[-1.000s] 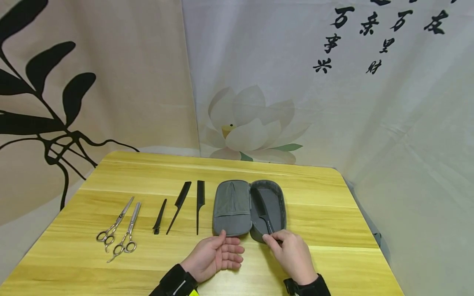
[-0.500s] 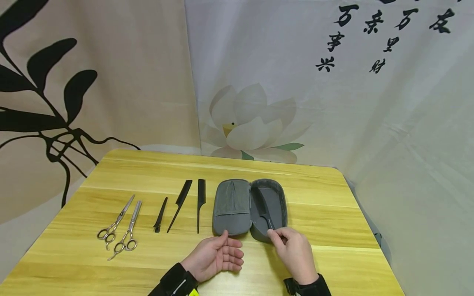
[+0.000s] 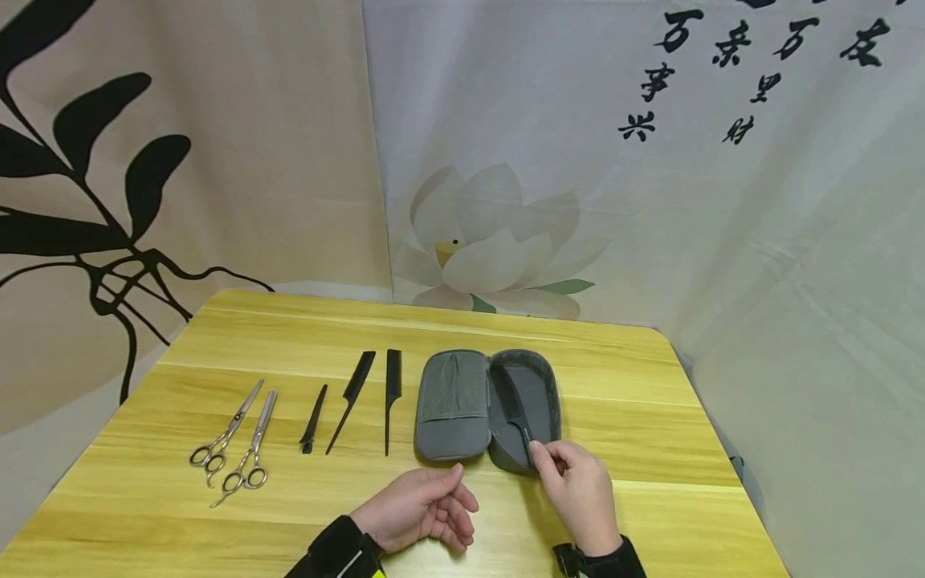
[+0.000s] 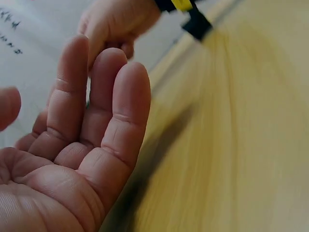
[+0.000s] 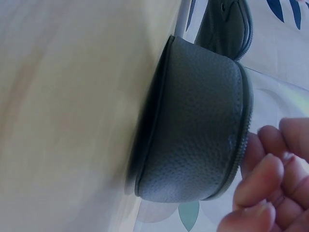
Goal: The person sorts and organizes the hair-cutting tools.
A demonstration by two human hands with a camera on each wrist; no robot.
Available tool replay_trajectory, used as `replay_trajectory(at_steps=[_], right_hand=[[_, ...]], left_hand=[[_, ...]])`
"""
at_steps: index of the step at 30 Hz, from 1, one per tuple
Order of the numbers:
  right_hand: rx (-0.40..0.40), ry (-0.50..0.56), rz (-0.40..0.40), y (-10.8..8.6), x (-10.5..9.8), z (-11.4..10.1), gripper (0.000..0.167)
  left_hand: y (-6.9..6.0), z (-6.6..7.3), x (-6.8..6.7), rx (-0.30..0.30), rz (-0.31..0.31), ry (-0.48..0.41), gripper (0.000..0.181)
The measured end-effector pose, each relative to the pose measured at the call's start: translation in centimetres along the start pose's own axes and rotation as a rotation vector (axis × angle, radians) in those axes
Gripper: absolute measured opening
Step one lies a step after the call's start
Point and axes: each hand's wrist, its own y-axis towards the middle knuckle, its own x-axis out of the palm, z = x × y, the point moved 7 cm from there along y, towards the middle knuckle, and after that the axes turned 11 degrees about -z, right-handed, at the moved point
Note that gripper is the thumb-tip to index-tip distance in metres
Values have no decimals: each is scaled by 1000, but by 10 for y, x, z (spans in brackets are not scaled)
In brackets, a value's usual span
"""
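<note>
The right hand (image 3: 578,491) seemed to pinch the comb (image 3: 511,401) by its handle, the contact partly hidden; the comb lay just beyond, inside the case (image 3: 455,441). To its left, the left hand (image 3: 422,510) held nothing, fingers loosely curved. A light pinch, angled clear of the case's side, suited this best.

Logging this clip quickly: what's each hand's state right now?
Left hand: open, holding nothing.
Right hand: pinching the handle end of the black comb in the gray case.
</note>
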Motion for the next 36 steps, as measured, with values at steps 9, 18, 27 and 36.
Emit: replay_trajectory(at_steps=[9, 18, 27, 36], right_hand=[[1, 49, 47, -2, -3, 1, 31], [-8, 86, 84, -3, -5, 1, 30], [-53, 85, 102, -2, -6, -2, 31], [-52, 128, 43, -1, -1, -1, 20]], left_hand=[[-12, 17, -7, -15, 152, 308, 47], [-36, 50, -27, 60, 514, 802, 42], [-60, 74, -42, 33, 852, 1065, 25], [-71, 84, -46, -171, 1034, 1377, 31]])
